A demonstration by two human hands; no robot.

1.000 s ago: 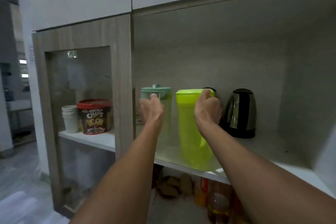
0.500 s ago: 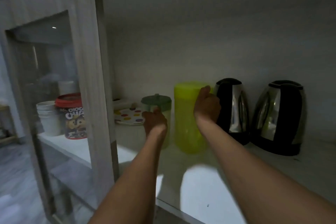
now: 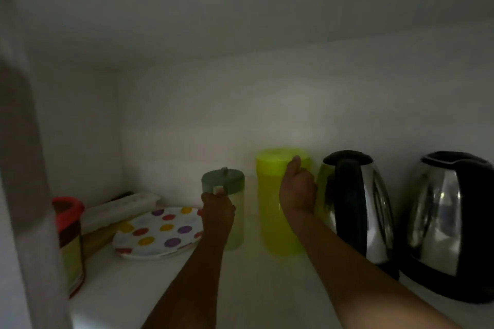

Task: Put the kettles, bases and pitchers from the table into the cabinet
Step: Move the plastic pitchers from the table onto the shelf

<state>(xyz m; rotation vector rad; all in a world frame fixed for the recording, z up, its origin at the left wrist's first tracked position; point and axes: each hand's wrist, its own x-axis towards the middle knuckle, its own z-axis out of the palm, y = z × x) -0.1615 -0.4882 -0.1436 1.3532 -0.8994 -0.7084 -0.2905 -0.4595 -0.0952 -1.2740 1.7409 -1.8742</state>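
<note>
Deep inside the dim cabinet, a small clear pitcher with a grey-green lid (image 3: 227, 184) stands on the white shelf (image 3: 240, 288). My left hand (image 3: 217, 212) grips its handle. To its right stands a taller yellow-green pitcher (image 3: 270, 208), and my right hand (image 3: 297, 189) is closed on its handle side. Two steel-and-black kettles stand further right: one kettle (image 3: 355, 208) just beside the yellow pitcher, the other kettle (image 3: 451, 224) at the frame's right edge, on a black base.
A polka-dot plate (image 3: 157, 232) lies left of the small pitcher, with a pale flat box (image 3: 120, 208) behind it. A red-lidded tub (image 3: 68, 243) stands at the far left behind the cabinet's door frame (image 3: 26, 195). The back wall is close behind the pitchers.
The view has moved further into the cabinet and darkened. Both pitchers have gone back towards the rear wall, my hands still on them.
</note>
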